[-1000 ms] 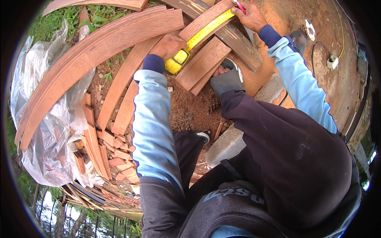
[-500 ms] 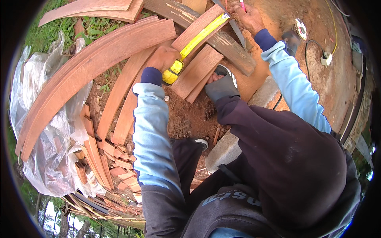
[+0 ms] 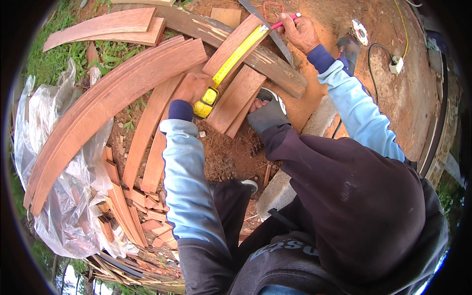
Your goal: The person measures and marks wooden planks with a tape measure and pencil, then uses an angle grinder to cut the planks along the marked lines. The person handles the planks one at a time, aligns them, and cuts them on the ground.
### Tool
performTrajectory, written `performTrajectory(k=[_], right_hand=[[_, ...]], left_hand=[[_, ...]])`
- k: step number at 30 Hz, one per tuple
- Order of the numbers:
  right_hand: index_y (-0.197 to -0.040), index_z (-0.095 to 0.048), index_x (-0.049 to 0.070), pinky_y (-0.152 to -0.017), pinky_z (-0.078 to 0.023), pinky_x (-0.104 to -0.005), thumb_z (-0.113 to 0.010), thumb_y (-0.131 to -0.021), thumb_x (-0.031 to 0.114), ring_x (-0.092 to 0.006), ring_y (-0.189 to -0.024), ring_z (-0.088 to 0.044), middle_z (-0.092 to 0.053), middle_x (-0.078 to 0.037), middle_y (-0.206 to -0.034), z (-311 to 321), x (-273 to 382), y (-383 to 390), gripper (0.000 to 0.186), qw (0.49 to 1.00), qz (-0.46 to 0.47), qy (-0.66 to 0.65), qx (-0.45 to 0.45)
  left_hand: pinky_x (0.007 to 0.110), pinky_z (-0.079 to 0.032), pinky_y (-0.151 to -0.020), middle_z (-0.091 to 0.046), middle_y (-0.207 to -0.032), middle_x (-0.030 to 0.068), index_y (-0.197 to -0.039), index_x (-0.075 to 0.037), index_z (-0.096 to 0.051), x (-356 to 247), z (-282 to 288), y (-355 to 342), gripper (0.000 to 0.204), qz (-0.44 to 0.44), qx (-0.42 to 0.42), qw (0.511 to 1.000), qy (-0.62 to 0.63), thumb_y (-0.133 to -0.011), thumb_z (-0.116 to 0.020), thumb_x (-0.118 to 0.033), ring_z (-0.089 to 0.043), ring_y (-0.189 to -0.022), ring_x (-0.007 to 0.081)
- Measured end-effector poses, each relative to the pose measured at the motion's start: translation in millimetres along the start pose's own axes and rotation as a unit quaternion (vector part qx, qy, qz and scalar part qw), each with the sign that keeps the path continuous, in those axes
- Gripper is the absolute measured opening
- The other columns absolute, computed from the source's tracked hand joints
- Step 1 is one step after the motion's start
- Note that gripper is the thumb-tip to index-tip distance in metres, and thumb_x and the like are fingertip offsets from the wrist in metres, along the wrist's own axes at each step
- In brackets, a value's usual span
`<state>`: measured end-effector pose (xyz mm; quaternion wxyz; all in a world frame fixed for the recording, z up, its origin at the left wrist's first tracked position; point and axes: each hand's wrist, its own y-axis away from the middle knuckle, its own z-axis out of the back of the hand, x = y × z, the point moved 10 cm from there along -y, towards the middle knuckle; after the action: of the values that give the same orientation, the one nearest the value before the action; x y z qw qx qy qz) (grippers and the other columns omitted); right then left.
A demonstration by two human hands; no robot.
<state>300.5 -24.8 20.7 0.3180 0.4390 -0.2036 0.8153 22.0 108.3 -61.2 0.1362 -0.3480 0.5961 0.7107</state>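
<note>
And the right hand [image 3: 301, 35] has just swung in, pinching a pink pen [image 3: 284, 22] whose point now sits at the yellow blade [image 3: 240, 55]'s tip, so pen and measure meet by the far end of the curved board [image 3: 233, 43]! The left hand [image 3: 193, 88] has the tape measure [image 3: 205, 102] grasped at that board's near end; as for containers, there's just crumpled clear plastic [image 3: 66, 206], longer curved boards [image 3: 105, 98] lying across its edge.

The tape-measure case [image 3: 206, 102] looks glossy plastic, the curved board [image 3: 230, 46] smooth matt wood (the beam [image 3: 281, 74] rough and splintery).
</note>
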Motion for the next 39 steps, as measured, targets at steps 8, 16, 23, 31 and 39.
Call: performTrajectory(k=[8,16,23,31,39], right_hand=[[-0.068,-0.069,0.003,-0.051,-0.047,-0.0316,-0.052,-0.093,0.036,-0.0162,-0.050,-0.055,-0.061,-0.008,-0.056,-8,-1,1,0.045,1.000,0.015,0.022,0.015],[-0.070,-0.068,0.002,-0.054,-0.048,-0.0333,-0.052,-0.093,0.035,-0.0205,-0.053,-0.059,-0.063,-0.012,-0.059,-8,9,2,0.043,0.997,0.029,0.062,0.026],[-0.071,-0.068,0.003,-0.055,-0.048,-0.0345,-0.052,-0.093,0.033,-0.0239,-0.053,-0.060,-0.063,-0.013,-0.061,-9,19,1,0.041,0.995,0.029,0.083,0.042],[-0.077,-0.068,0.002,-0.055,-0.048,-0.0349,-0.051,-0.093,0.032,-0.0248,-0.053,-0.060,-0.063,-0.014,-0.062,-10,23,2,0.038,0.993,0.034,0.100,0.044],[-0.079,-0.067,0.002,-0.056,-0.048,-0.0342,-0.051,-0.093,0.032,-0.0227,-0.056,-0.061,-0.064,-0.013,-0.064,-9,19,4,0.037,0.996,0.034,0.074,0.040]], left_hand=[[0.030,-0.045,-0.053,-0.065,-0.068,0.0078,-0.079,0.003,-0.068,3,1,-1,0.016,-0.001,0.000,1.000,0.010,-0.073,-0.063,-0.011,-0.057,-0.055,0.0157],[0.030,-0.045,-0.053,-0.064,-0.068,0.0074,-0.078,0.003,-0.068,2,0,1,0.016,0.010,0.002,1.000,0.012,-0.073,-0.064,-0.012,-0.057,-0.055,0.0154],[0.029,-0.045,-0.054,-0.065,-0.069,0.0074,-0.080,0.002,-0.068,6,-1,-1,0.015,0.013,0.014,0.999,0.036,-0.073,-0.064,-0.011,-0.058,-0.056,0.0151],[0.029,-0.045,-0.054,-0.065,-0.070,0.0073,-0.082,0.003,-0.069,9,3,-3,0.017,0.008,0.003,1.000,0.025,-0.074,-0.064,-0.012,-0.057,-0.056,0.0152],[0.029,-0.045,-0.054,-0.065,-0.070,0.0070,-0.081,0.003,-0.069,6,1,-1,0.016,0.014,0.009,1.000,0.025,-0.074,-0.063,-0.011,-0.058,-0.057,0.0153]])
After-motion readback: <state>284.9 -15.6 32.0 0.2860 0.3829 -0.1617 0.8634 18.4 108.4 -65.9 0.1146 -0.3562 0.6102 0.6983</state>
